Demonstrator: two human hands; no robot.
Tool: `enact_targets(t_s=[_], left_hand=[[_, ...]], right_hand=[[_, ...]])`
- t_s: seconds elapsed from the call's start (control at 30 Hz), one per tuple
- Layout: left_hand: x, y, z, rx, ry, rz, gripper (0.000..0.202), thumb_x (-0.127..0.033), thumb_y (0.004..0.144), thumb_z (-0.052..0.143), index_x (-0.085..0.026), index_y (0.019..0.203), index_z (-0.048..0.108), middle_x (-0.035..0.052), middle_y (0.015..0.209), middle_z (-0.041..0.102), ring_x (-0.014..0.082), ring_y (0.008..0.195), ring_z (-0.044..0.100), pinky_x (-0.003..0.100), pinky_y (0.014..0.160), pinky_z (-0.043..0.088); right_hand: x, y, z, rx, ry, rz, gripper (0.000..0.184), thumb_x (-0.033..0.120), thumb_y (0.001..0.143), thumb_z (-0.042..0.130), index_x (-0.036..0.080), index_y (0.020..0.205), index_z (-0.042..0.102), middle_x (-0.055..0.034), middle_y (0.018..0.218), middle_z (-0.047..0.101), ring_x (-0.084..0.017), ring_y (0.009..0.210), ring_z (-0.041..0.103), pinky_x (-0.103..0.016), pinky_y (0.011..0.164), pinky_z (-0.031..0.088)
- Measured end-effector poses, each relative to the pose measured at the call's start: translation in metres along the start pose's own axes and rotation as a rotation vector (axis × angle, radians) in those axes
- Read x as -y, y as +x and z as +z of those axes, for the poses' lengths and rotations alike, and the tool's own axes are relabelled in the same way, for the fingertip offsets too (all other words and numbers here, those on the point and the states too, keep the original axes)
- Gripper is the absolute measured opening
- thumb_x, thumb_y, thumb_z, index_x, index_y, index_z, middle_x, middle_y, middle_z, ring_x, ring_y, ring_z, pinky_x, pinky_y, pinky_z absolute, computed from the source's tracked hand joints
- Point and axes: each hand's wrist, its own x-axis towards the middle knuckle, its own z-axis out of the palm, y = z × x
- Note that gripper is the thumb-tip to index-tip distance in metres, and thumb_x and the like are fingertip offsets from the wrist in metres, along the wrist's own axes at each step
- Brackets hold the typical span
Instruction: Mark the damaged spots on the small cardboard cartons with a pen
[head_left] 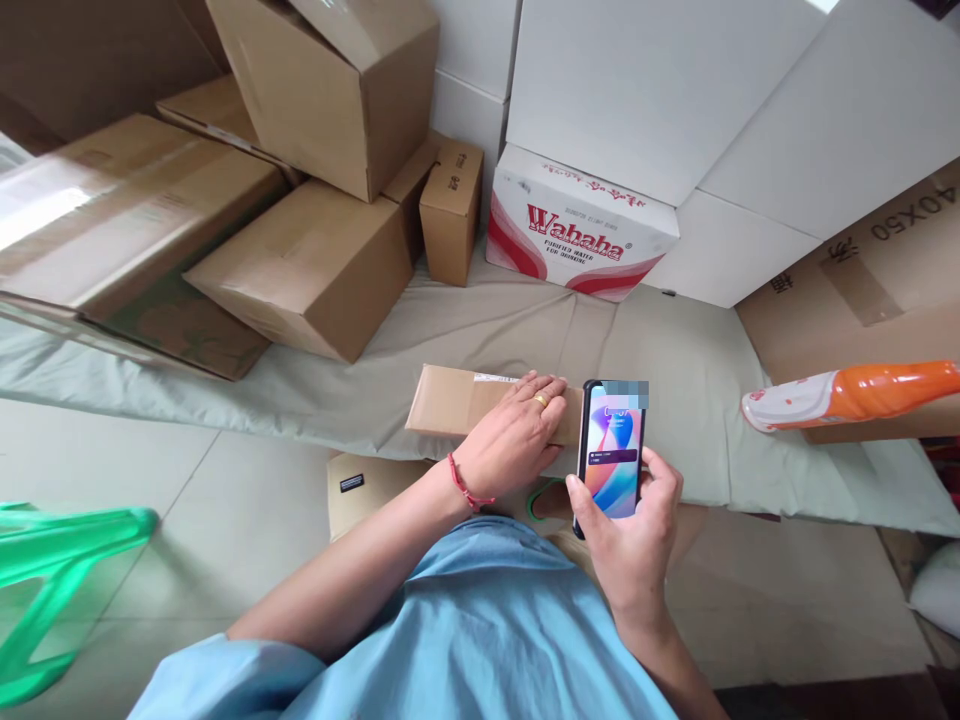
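Note:
My left hand (517,432) lies flat, fingers stretched out, on top of a small brown cardboard parcel (450,400) that rests on a grey-green cloth (675,360). A ring is on one finger and a red cord circles the wrist. My right hand (634,535) is closed around a smartphone (613,448), held upright just right of the parcel, its lit screen showing a colourful wallpaper. My thumb rests near the phone's left edge.
Brown cartons (315,260) are piled at the back left. A white and red Wahaha box (581,225) and white boxes (660,90) stand behind. A large carton (877,280) and an orange-white object (847,395) are at the right. Another flat carton (367,485) lies below the parcel. Green plastic furniture (52,570) is at the left.

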Motion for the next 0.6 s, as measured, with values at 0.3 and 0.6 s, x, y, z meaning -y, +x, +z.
enact_targets(t_s=[0.3, 0.6], left_hand=[[-0.001, 0.001, -0.002, 0.014, 0.023, 0.002, 0.033, -0.016, 0.089, 0.074, -0.014, 0.119, 0.061, 0.0254, 0.156, 0.063, 0.0397, 0.151, 0.058, 0.062, 0.133, 0.044], [0.0, -0.001, -0.002, 0.012, 0.024, -0.014, 0.043, -0.017, 0.089, 0.073, -0.016, 0.128, 0.057, 0.0248, 0.162, 0.057, 0.0407, 0.154, 0.055, 0.063, 0.135, 0.042]], right_hand=[[0.0, -0.001, 0.002, 0.001, -0.016, -0.041, 0.083, 0.07, 0.081, 0.086, 0.018, 0.138, 0.055, -0.0152, 0.122, 0.064, -0.031, 0.106, 0.069, -0.049, 0.092, 0.061], [-0.094, 0.059, -0.017, 0.054, -0.4, 0.329, 0.087, 0.072, 0.071, 0.08, 0.013, 0.132, 0.059, -0.0243, 0.131, 0.061, -0.043, 0.124, 0.06, -0.059, 0.109, 0.05]])
